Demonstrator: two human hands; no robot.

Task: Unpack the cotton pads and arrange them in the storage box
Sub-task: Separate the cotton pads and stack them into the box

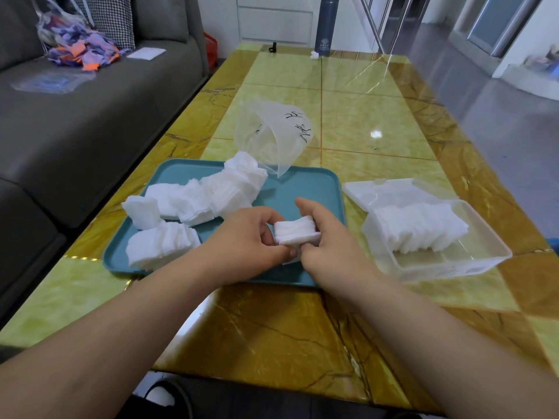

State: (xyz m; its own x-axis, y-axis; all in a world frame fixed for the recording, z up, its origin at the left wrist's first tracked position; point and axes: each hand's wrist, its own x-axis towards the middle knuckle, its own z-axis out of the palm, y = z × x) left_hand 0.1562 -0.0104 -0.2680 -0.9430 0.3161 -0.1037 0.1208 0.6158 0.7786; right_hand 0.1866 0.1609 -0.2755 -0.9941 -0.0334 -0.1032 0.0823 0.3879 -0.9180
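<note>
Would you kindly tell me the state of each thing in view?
storage box: lid open, partly filled with pads
plastic bag: looks empty, mouth open
tray: carries loose pad piles
pad stack: held over the tray
left hand: grips pad stack
right hand: grips pad stack

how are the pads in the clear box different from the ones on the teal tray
Pads in the box stand on edge in one neat row; pads on the tray lie in several slumped heaps. Pads in the box sit inside its walls; some pads on the tray overhang its left rim. Both are white and squarish.
</note>
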